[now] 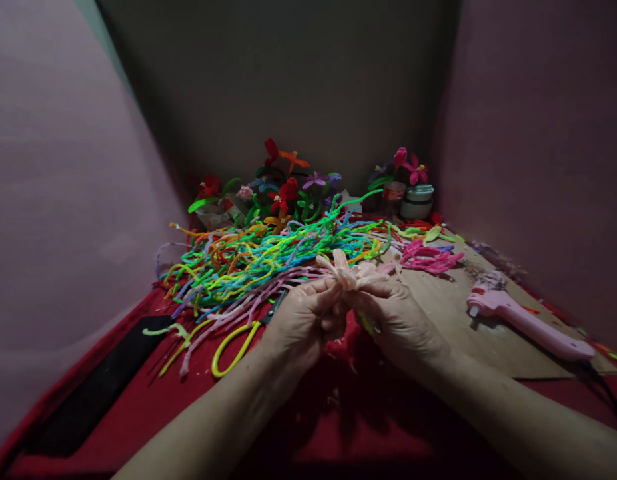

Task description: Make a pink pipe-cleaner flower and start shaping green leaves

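Note:
Between my two hands is a pale pink pipe-cleaner flower [344,273], its petals pointing up and outward. My left hand [304,319] pinches it from the left with thumb and fingers closed. From the other side my right hand [399,319] also pinches the flower's base, and part of the base is hidden by the fingers. A bit of yellow-green [367,323] shows beside the right fingers; what it is I cannot make out. Scissors with yellow handles [236,349] lie just left of my left hand, their blades partly hidden.
A large heap of coloured pipe cleaners [268,257] spreads behind my hands. Finished flowers [287,193] stand along the back wall. At right, a pink glue gun [531,323] rests on a brown board [438,313]. A black strip [101,387] lies on the red cloth [153,413].

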`<move>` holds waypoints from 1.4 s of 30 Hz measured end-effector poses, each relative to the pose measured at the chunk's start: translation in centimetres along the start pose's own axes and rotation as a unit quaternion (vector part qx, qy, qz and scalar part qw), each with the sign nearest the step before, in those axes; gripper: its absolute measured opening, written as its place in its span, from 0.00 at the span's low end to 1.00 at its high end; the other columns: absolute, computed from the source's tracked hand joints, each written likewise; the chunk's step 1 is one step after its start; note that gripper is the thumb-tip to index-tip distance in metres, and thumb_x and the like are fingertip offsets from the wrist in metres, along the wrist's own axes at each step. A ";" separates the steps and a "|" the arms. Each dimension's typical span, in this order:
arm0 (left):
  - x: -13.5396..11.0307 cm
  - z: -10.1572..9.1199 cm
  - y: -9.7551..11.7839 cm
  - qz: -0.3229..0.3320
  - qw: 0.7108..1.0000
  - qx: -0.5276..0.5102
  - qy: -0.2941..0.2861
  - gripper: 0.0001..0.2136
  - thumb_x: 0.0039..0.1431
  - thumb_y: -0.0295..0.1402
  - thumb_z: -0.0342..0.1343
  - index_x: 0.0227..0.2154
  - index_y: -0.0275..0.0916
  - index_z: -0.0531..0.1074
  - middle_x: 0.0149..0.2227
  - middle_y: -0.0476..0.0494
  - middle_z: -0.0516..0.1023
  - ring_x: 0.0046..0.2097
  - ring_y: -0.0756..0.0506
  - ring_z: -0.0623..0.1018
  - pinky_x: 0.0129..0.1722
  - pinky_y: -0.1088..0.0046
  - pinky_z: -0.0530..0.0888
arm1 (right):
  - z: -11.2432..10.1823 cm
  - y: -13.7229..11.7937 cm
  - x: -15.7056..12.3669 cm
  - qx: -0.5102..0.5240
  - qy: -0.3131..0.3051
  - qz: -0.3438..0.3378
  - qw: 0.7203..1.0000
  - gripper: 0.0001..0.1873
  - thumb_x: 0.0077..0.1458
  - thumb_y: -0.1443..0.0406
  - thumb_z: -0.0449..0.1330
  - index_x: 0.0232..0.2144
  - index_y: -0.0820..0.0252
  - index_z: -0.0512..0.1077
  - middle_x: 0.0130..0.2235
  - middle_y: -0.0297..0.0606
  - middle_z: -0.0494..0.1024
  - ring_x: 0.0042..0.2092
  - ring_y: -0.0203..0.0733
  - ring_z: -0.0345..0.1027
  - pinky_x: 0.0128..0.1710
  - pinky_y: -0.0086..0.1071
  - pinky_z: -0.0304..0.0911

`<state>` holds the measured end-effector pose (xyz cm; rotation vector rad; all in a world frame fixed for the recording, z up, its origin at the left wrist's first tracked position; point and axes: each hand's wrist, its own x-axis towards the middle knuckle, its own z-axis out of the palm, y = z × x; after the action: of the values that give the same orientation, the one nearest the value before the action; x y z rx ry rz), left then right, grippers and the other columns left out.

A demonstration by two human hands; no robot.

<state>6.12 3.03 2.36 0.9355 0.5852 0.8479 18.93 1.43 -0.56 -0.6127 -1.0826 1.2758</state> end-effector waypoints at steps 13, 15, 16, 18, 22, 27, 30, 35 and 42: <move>0.0 0.6 -0.3 0.071 0.982 0.164 0.059 0.11 0.55 0.40 0.51 0.26 0.37 0.61 0.18 0.55 0.64 0.14 0.57 0.59 0.11 0.82 0.56 | 0.9 0.5 0.2 0.132 0.025 0.057 0.989 0.02 0.47 0.67 0.60 0.26 0.58 0.73 0.28 0.32 0.71 0.28 0.34 0.61 0.29 0.30 0.59; 0.0 0.8 -0.7 0.136 0.954 0.251 0.096 0.09 0.57 0.38 0.49 0.27 0.38 0.60 0.19 0.55 0.64 0.16 0.56 0.62 0.13 0.81 0.59 | 1.0 0.4 0.2 0.144 0.013 0.069 0.987 0.03 0.46 0.66 0.60 0.24 0.59 0.73 0.26 0.32 0.71 0.25 0.33 0.59 0.26 0.30 0.57; -0.1 0.9 -0.9 0.163 0.936 0.293 0.111 0.08 0.58 0.37 0.48 0.28 0.39 0.60 0.20 0.55 0.64 0.17 0.56 0.64 0.15 0.81 0.60 | 1.0 0.4 0.2 0.148 0.010 0.073 0.986 0.03 0.46 0.66 0.60 0.24 0.59 0.74 0.25 0.32 0.71 0.25 0.33 0.59 0.24 0.29 0.57; -0.2 0.9 -1.3 0.205 0.895 0.374 0.130 0.06 0.60 0.34 0.44 0.29 0.39 0.60 0.22 0.55 0.64 0.19 0.55 0.65 0.19 0.80 0.62 | 0.9 0.4 0.3 0.160 0.019 0.073 0.984 0.02 0.45 0.67 0.61 0.24 0.60 0.74 0.25 0.32 0.72 0.26 0.33 0.60 0.26 0.29 0.58; -0.5 0.7 -1.7 0.253 0.815 0.507 0.123 0.02 0.59 0.29 0.44 0.34 0.39 0.60 0.29 0.50 0.69 0.29 0.52 0.71 0.30 0.76 0.67 | 0.6 0.4 0.4 0.199 0.050 0.053 0.977 0.04 0.43 0.71 0.62 0.24 0.59 0.75 0.29 0.30 0.73 0.33 0.33 0.64 0.38 0.28 0.59; 0.0 -0.2 -2.4 0.306 0.743 0.579 0.135 0.13 0.55 0.26 0.47 0.44 0.39 0.55 0.37 0.44 0.72 0.36 0.48 0.75 0.33 0.74 0.70 | 0.5 0.6 0.4 0.209 0.052 0.062 0.975 0.05 0.42 0.72 0.62 0.25 0.59 0.75 0.29 0.32 0.73 0.35 0.37 0.64 0.41 0.32 0.60; 0.3 -0.7 -2.7 0.356 0.665 0.641 0.146 0.10 0.57 0.26 0.45 0.42 0.39 0.58 0.35 0.44 0.73 0.34 0.48 0.76 0.31 0.75 0.70 | 0.6 0.6 0.5 0.198 0.057 0.045 0.978 0.06 0.43 0.73 0.61 0.26 0.59 0.75 0.29 0.32 0.72 0.36 0.37 0.64 0.43 0.33 0.59; 0.1 -0.8 -2.4 0.398 0.633 0.651 0.129 0.07 0.58 0.26 0.45 0.39 0.37 0.63 0.33 0.44 0.74 0.34 0.49 0.75 0.33 0.75 0.69 | 0.6 0.5 0.5 0.132 0.062 0.010 0.989 0.05 0.44 0.71 0.61 0.26 0.57 0.76 0.33 0.33 0.72 0.41 0.38 0.62 0.47 0.34 0.56; -0.3 0.1 -1.3 0.239 0.863 0.429 0.121 0.05 0.57 0.32 0.48 0.34 0.37 0.67 0.26 0.50 0.69 0.23 0.54 0.68 0.22 0.79 0.66 | 0.5 -0.3 0.1 0.067 0.044 0.000 0.997 0.02 0.45 0.69 0.62 0.22 0.60 0.74 0.29 0.33 0.69 0.34 0.36 0.60 0.40 0.32 0.57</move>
<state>6.48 2.32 1.28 1.8582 1.0096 1.1841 18.58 1.36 -0.06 -0.5607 -0.9170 1.2985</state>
